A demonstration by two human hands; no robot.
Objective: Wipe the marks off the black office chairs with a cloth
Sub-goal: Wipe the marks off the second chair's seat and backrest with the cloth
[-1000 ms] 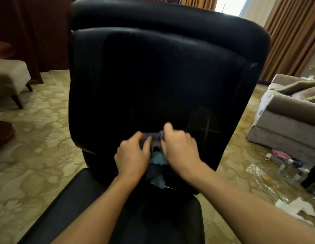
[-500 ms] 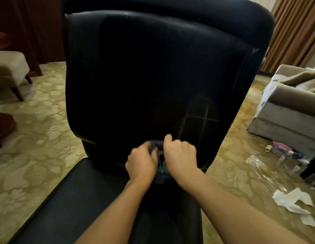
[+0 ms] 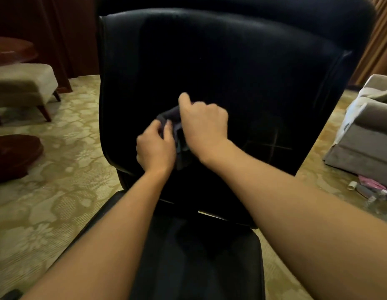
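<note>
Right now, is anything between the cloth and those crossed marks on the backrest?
Nothing visible. Both hands, left and right, grip the cloth against the backrest; the crossed marks lie to its right across bare black leather.

No readable text, label, brand or number anywhere. Only faint crossed lines (image 3: 269,142), drawn pale on the backrest of the black chair (image 3: 231,61), just to the right of the right hand (image 3: 204,123); more a scrawl than a letter or sign. Small items on the carpet far to the right of that hand too blurred to read.
</note>
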